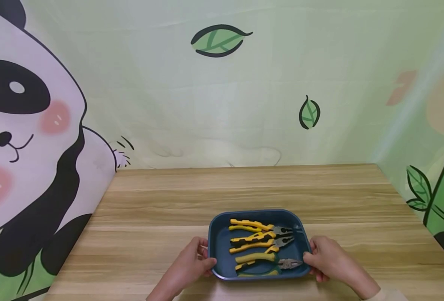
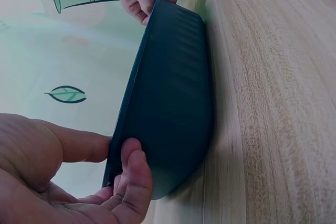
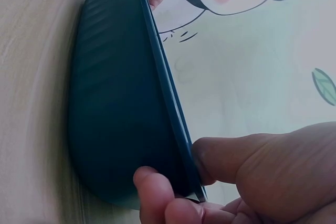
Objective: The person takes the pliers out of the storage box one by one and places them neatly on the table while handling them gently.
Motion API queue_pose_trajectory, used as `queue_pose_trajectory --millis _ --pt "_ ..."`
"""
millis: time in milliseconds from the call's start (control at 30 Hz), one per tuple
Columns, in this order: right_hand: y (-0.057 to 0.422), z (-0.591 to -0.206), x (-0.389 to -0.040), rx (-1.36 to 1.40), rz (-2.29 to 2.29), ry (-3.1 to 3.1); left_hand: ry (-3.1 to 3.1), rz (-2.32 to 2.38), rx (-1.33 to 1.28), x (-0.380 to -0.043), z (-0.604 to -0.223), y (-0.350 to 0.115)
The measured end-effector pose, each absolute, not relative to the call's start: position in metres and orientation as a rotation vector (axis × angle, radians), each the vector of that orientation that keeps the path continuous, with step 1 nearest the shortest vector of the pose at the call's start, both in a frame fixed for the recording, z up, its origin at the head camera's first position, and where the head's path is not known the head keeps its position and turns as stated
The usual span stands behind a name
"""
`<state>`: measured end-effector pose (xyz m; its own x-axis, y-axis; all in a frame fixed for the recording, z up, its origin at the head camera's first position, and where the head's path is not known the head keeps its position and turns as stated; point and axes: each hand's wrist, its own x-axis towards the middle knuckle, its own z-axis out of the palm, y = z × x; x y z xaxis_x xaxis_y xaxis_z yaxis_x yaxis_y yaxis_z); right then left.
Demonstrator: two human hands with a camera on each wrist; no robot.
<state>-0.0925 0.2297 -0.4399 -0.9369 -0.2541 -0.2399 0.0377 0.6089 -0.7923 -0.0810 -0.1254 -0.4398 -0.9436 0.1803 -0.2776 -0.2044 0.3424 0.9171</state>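
A dark blue rectangular tray [image 1: 221,244] sits near the front of the wooden table. Inside it lie pliers [image 1: 253,243] with yellow and black handles, their metal jaws towards the right. Closest to the front wall is a pair with olive and green handles [image 1: 257,257]. My left hand [image 1: 192,264] grips the tray's left end, thumb on the rim and fingers curled under it against the outer wall, as the left wrist view shows. At the opposite end my right hand [image 1: 328,257] pinches the rim the same way; its curled fingertips [image 3: 152,187] show against the outside wall.
The wood-grain table [image 1: 161,200] extends behind the tray and to both sides. A pale green backdrop [image 1: 150,62] with a printed panda [image 1: 30,138] and leaves hangs behind the table and along its sides.
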Motion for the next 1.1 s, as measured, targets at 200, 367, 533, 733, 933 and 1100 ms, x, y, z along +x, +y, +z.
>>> queue_pose_trajectory --millis 200,367,533,733,933,1100 --pt "0.2316 -0.4405 -0.0926 -0.179 -1.244 2.501 2.275 1.653 -0.003 -0.08 -0.4408 -0.1254" --pt "0.233 -0.4405 -0.0926 -0.217 -1.247 2.496 2.311 1.596 -0.021 -0.0822 -0.4389 -0.1245" --pt "0.2333 -0.4399 -0.0924 -0.227 -1.255 2.495 2.362 1.487 -0.053 -0.0866 -0.4371 -0.1226" --pt "0.2332 -0.4391 -0.0937 -0.192 -1.214 2.511 2.414 1.453 0.008 -0.0877 -0.4355 -0.1228" --pt "0.2336 -0.4383 -0.094 -0.206 -1.19 2.517 2.468 1.432 0.059 -0.0877 -0.4337 -0.1233" --pt "0.2322 -0.4375 -0.0946 -0.199 -1.209 2.506 2.523 1.353 0.076 -0.0886 -0.4323 -0.1226"
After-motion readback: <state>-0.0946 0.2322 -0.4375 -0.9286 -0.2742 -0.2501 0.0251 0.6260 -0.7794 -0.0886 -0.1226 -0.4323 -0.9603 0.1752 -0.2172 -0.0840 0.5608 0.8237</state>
